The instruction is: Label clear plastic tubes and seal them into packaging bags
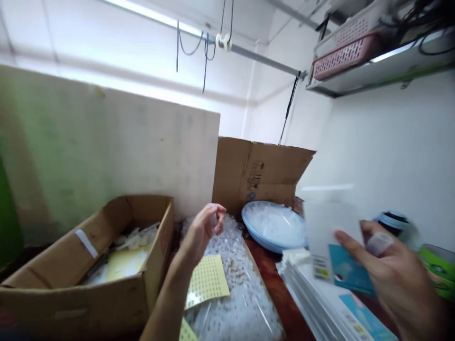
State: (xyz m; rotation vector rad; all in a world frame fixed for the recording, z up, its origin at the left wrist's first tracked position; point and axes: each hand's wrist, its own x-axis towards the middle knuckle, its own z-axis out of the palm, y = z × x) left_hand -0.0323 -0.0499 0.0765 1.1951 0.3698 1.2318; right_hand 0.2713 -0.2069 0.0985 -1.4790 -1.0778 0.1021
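Observation:
My right hand (387,260) grips a white and teal card package (330,227), blurred by motion, with the thumb across its front. Below it lies a stack of similar packages (327,298). My left hand (209,220) is raised over a pile of small clear plastic pieces (241,284), its fingers curled together; a small translucent piece seems to be between them, though I cannot make it out. Beside that forearm, a yellow sticker sheet (209,279) rests on the pile.
An open cardboard box (152,279) with scraps stands at the left. Behind the pile sit a blue basin (254,229) of clear pieces and a cardboard sheet (263,170). A shelf (384,66) with baskets hangs upper right. A green container (439,270) is at the right edge.

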